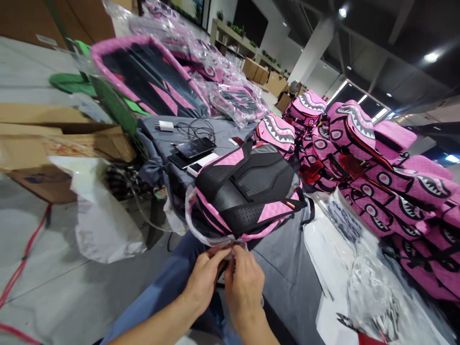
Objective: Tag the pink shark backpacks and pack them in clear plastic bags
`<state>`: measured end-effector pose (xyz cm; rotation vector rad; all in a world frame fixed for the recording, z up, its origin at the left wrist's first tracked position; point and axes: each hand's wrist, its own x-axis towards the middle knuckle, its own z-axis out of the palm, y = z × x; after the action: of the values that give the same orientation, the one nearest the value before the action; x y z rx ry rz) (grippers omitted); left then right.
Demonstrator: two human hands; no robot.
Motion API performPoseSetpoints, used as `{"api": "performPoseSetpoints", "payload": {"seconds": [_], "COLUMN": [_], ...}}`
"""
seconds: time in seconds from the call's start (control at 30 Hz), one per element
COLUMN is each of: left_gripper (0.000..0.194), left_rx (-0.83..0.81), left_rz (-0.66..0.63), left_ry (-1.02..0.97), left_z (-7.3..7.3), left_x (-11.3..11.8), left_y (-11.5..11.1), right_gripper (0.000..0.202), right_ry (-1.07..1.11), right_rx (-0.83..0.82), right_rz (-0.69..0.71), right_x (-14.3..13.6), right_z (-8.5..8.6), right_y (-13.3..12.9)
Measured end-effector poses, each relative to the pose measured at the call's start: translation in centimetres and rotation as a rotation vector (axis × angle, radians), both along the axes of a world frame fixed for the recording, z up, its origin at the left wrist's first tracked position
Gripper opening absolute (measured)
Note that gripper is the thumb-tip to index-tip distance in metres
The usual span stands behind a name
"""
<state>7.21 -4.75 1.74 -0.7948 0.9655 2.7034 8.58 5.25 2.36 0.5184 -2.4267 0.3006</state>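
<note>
At the grey-covered tabletop [283,268], pinched translucent plastic [197,234] between the fingers [218,258] of left hand [201,280] and right hand [246,285], seemingly for precise control, by the backpack [247,187], laid straps-up there, probably for easy reach.

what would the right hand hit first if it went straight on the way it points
The right hand would probably meet first the clear plastic gathered before it, then the near edge of the backpack; the depth between them is unclear.

Hands [245,278] on bunched clear plastic [197,234]
</note>
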Motion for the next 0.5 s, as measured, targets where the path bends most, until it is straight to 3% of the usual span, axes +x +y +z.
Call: {"api": "performPoseSetpoints", "payload": {"seconds": [0.17, 0.33, 0.5], "left_gripper": [0.035, 0.032, 0.04], "left_rx": [-0.071, -0.13, -0.16], "left_rz": [0.049, 0.098, 0.122], "left_ry": [-0.005, -0.028, -0.035], "left_z": [-1.0, -1.3, -1.4], "left_x": [0.0, -0.7, -1.2], "left_y": [0.4, 1.1, 1.4], "right_gripper": [0.03, 0.023, 0.012], "right_ry": [-0.048, 0.036, 0.168], "right_rx": [-0.177, -0.249, -0.135], "right_rz": [0.036, 0.109, -0.113], "right_x": [0.7, 0.6, -1.4], "right_z": [-0.8, -0.2, -0.2], "right_y": [0.6, 0.5, -0.1]}}
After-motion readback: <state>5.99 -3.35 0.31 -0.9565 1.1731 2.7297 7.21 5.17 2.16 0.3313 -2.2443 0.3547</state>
